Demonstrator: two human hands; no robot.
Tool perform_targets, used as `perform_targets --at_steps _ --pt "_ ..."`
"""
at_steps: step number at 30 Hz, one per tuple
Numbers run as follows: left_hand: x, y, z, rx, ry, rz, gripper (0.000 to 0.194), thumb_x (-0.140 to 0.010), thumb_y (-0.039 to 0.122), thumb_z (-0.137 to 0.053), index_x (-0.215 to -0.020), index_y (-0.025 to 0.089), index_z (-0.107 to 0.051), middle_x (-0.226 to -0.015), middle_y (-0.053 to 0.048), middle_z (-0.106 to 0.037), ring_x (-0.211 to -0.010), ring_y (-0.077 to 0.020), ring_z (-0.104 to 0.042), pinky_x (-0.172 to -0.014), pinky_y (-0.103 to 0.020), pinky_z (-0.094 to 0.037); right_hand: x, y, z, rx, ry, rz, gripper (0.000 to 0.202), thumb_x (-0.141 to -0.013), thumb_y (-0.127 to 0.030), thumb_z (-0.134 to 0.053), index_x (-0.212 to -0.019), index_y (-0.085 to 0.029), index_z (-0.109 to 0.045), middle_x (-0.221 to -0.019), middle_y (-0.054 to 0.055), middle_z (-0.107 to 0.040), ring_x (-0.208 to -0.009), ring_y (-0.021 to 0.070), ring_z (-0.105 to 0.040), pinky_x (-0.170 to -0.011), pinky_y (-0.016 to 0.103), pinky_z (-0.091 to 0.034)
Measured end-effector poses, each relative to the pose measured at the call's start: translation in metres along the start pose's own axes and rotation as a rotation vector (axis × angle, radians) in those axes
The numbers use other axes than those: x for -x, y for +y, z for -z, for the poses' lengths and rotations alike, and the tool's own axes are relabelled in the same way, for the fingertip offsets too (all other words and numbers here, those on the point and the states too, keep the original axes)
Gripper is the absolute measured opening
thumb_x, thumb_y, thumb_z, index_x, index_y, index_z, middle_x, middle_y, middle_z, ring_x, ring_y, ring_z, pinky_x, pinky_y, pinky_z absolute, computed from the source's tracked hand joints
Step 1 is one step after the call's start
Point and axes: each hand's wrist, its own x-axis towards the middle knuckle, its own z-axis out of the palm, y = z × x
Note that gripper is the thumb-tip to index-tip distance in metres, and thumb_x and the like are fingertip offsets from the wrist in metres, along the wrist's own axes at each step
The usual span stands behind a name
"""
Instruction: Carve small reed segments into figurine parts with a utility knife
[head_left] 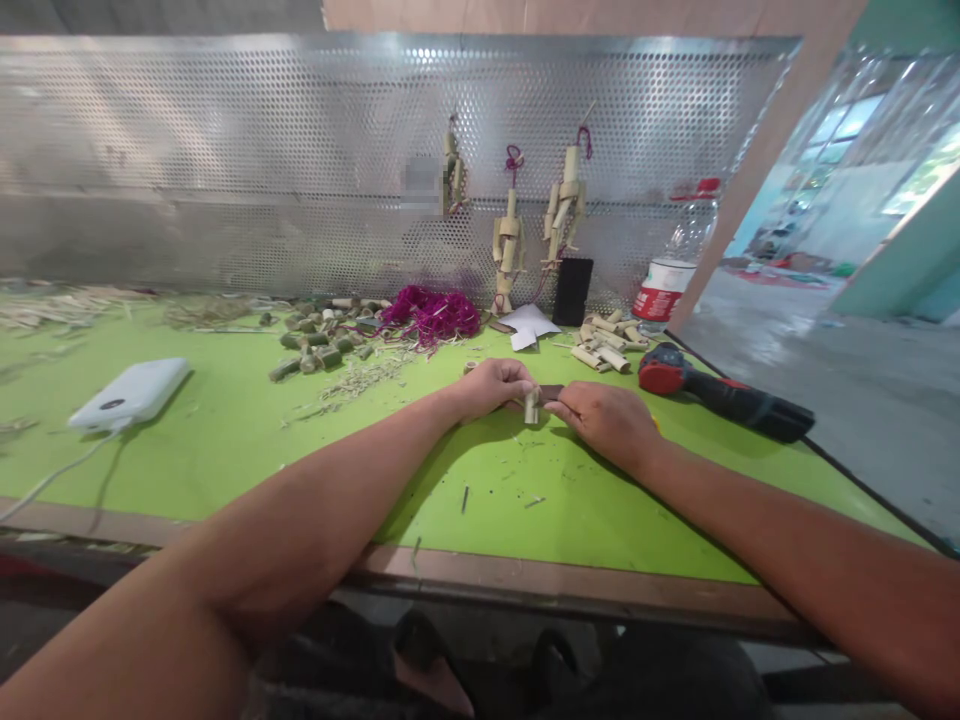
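Near the middle of the green tabletop (480,480), my left hand (496,387) is closed on a short, pale bamboo piece (532,407), its fingers at the piece's upper end. Just to the right, my right hand (609,420) is closed round a tool with a dark flat blade (551,392). The blade reaches left to the bamboo piece; whether it touches the piece is hard to tell. The tool's handle is mostly hidden in my right hand, with a bit of yellow showing behind it. Small shavings lie on the table below both hands.
Behind are dark bamboo pieces (326,355), purple string (431,315), pale bamboo tubes (607,343), a black box (573,291) and a bottle (667,290). A power drill (724,395) lies right, a white power bank (131,393) left. Bamboo figures (510,245) hang on the perforated metal panel (262,160).
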Motion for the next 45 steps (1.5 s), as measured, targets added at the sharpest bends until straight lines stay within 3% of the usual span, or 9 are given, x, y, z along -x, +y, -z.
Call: perform_targets --at_steps 24,31,37,45 --pt "-0.0009 0.0005 -0.0007 -0.047 0.033 0.017 0.025 -0.081 0.037 -0.063 -0.089 0.013 -0.062 -0.082 -0.004 -0.067 -0.073 -0.0112 -0.063 -0.074 -0.032 -0.052 0.0019 0.0015 0.0003 0.035 0.002 -0.029 0.053 -0.096 -0.055 -0.027 -0.080 -0.018 -0.062 -0.076 0.005 -0.063 -0.063 0.0147 -0.050 -0.053 0.029 -0.015" --pt "0.0013 0.0025 -0.0006 -0.029 0.010 0.018 0.026 -0.081 0.038 -0.062 -0.089 0.013 -0.061 -0.082 -0.005 -0.068 -0.074 -0.0127 -0.064 -0.074 -0.032 -0.052 0.0034 0.0011 0.0006 0.013 -0.035 0.028 0.050 -0.097 -0.051 -0.028 -0.075 -0.019 -0.059 -0.073 0.003 -0.062 -0.063 0.0142 -0.051 -0.052 0.027 -0.017" --pt "-0.0011 0.0003 -0.0009 -0.035 0.037 0.019 0.025 -0.080 0.037 -0.063 -0.088 0.014 -0.061 -0.081 -0.003 -0.067 -0.073 -0.0116 -0.063 -0.074 -0.032 -0.052 0.0017 0.0008 -0.0012 0.050 0.009 -0.032 0.050 -0.096 -0.053 -0.029 -0.079 -0.018 -0.061 -0.076 0.004 -0.063 -0.063 0.0149 -0.051 -0.052 0.028 -0.016" --pt "0.0008 0.0029 -0.0010 -0.041 0.018 0.023 0.023 -0.082 0.036 -0.062 -0.088 0.014 -0.061 -0.082 -0.004 -0.068 -0.074 -0.0122 -0.064 -0.074 -0.031 -0.052 0.0028 0.0018 0.0000 0.012 -0.024 0.024 0.051 -0.097 -0.053 -0.028 -0.075 -0.019 -0.060 -0.073 0.003 -0.062 -0.064 0.0145 -0.051 -0.052 0.027 -0.017"
